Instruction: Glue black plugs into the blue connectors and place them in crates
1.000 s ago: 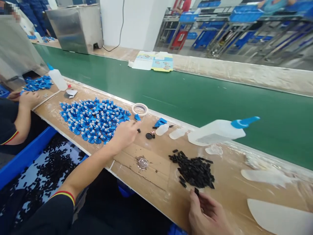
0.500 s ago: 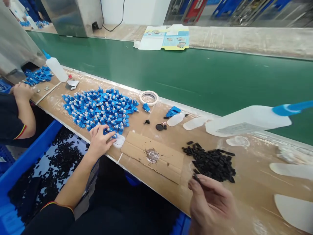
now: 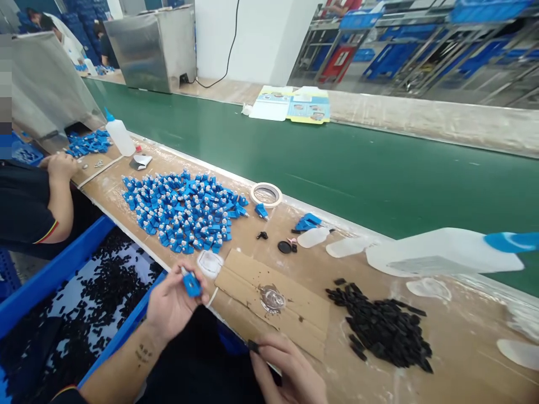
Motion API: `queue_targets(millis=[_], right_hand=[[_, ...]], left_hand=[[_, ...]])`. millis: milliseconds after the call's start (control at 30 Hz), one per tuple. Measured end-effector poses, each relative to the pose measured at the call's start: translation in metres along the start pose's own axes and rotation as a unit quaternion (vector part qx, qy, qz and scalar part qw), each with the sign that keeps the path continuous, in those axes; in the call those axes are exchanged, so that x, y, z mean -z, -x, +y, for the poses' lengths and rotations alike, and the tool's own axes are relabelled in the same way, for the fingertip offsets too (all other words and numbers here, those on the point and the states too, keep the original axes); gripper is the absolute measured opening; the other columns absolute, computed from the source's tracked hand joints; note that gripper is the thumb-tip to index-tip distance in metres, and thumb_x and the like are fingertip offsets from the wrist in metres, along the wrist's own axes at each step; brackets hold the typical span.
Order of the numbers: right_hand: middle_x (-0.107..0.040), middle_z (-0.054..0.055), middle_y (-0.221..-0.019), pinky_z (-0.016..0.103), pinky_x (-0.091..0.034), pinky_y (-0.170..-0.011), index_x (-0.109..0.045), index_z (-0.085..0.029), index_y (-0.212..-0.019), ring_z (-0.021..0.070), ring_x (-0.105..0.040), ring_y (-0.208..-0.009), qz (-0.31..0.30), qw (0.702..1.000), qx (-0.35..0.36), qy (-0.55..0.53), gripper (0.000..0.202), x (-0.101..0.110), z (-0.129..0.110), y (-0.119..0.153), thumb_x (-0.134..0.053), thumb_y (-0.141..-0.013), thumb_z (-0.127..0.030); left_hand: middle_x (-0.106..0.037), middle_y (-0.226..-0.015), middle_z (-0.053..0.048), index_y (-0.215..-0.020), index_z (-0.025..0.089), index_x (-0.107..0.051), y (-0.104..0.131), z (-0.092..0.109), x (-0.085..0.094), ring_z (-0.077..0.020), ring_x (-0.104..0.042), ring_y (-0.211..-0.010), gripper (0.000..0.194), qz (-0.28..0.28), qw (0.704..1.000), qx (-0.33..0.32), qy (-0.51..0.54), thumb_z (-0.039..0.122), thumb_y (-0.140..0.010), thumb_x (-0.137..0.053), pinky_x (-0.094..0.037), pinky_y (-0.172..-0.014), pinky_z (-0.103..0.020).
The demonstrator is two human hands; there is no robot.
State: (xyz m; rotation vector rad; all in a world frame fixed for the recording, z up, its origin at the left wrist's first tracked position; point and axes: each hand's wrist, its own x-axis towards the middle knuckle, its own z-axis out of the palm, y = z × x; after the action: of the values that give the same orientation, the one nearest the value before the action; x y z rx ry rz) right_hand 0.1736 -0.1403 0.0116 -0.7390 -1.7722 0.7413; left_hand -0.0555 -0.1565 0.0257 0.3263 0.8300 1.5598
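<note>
while the left hand (image 3: 170, 306) is pinching a blue part (image 3: 191, 284), the right hand (image 3: 290, 373) is clamping a black piece (image 3: 253, 346); joining them likely needs careful alignment.

Tape roll (image 3: 265, 194), glue bottle (image 3: 446, 252) (lying flat), green conveyor (image 3: 337, 163).

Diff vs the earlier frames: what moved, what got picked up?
Left hand left the heap of small blue plastic parts, drawing back toward the body holding one blue part. Right hand keeps pinching a small black piece. Black pile and white glue bottle unchanged.
</note>
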Motion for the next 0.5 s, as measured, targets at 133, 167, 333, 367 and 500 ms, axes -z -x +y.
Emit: queue_targets(millis=[133, 167, 333, 367, 500], right_hand=[[-0.071, 0.006, -0.082, 0.026, -0.060, -0.062, -0.065, -0.019, -0.091, 0.0165, -0.071, -0.069, -0.012, 0.999, 0.039, 0.025, 0.024, -0.017, -0.002, -0.012, -0.062, -0.082, 0.002], [-0.071, 0.006, -0.083, 0.026, -0.061, -0.063, -0.065, -0.019, -0.093, 0.0167, -0.071, -0.070, -0.024, 0.998, 0.048, 0.032, 0.024, -0.015, -0.001, -0.012, -0.061, -0.083, 0.003], [-0.075, 0.009, -0.090, 0.026, -0.063, -0.068, -0.069, -0.018, -0.099, 0.0182, -0.074, -0.076, -0.074, 0.991, 0.088, 0.066, 0.026, 0.004, 0.004, -0.006, -0.062, -0.084, 0.003], [-0.076, 0.008, -0.091, 0.026, -0.063, -0.069, -0.070, -0.019, -0.100, 0.0185, -0.075, -0.077, -0.068, 0.991, 0.086, 0.073, 0.027, 0.006, 0.006, -0.005, -0.064, -0.084, 0.002], [-0.078, 0.004, -0.087, 0.026, -0.064, -0.068, -0.073, -0.023, -0.093, 0.0184, -0.075, -0.073, -0.003, 0.998, -0.051, 0.023, 0.020, -0.003, 0.008, 0.002, -0.072, -0.082, -0.007]], left_hand=[[-0.054, -0.075, 0.002, -0.096, 0.021, -0.065, 0.014, -0.041, -0.001, -0.0084, -0.045, -0.059, 0.030, -0.082, 0.978, 0.105, -0.158, 0.038, -0.076, -0.080, -0.033, -0.052, -0.020], [-0.055, -0.073, 0.002, -0.096, 0.020, -0.067, 0.016, -0.046, -0.001, -0.0084, -0.045, -0.060, 0.032, -0.116, 0.961, 0.097, -0.230, 0.037, -0.074, -0.083, -0.034, -0.054, -0.020], [-0.065, -0.077, -0.004, -0.094, 0.018, -0.075, 0.014, -0.051, -0.005, -0.0146, -0.057, -0.070, 0.024, -0.173, 0.889, -0.014, -0.423, 0.040, -0.088, -0.070, -0.044, -0.070, -0.027], [-0.067, -0.080, -0.005, -0.094, 0.018, -0.076, 0.012, -0.050, -0.007, -0.0159, -0.060, -0.073, 0.022, -0.183, 0.876, -0.044, -0.445, 0.038, -0.090, -0.068, -0.046, -0.072, -0.028], [-0.070, -0.091, -0.010, -0.100, 0.019, -0.075, 0.007, -0.044, -0.018, -0.0197, -0.066, -0.084, 0.018, -0.208, 0.826, -0.152, -0.502, 0.033, -0.092, -0.065, -0.051, -0.078, -0.031]])
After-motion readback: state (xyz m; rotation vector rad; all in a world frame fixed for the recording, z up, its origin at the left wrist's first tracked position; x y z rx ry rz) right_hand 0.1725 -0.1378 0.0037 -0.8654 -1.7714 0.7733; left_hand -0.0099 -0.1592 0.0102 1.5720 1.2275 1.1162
